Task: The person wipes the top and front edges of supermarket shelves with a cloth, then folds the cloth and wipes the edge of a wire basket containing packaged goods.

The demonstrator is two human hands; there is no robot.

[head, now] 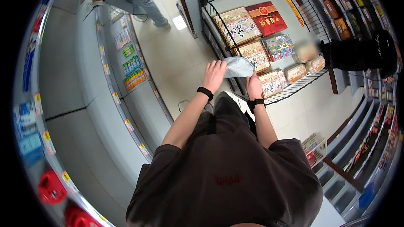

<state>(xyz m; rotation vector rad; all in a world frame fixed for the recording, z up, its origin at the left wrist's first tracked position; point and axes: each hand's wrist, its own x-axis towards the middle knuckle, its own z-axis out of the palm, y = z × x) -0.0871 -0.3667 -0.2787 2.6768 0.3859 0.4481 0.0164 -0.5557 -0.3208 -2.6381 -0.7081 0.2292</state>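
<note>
A light grey-blue cloth (237,66), folded or bunched, is stretched between my two hands. My left hand (215,75) pinches its left end, fingers curled over the edge. At the lower right corner my right hand (253,85) grips it between thumb and fingers. Both wrists wear black bands. The cloth is held up over the near left edge of a wire-railed display stand (300,9). Behind it lies a cream box bearing writing (252,53), partly hidden by the cloth. Another cream box (268,85) lies just right of my right hand.
The stand also holds a red box (267,19), a colourful box (279,47) and clear-lidded tubs (295,73). Left runs a grey shelf unit (135,110) with small cartons (134,78). One person (132,0) stands upper left, another (356,53) right. A white basket (320,146) is lower right.
</note>
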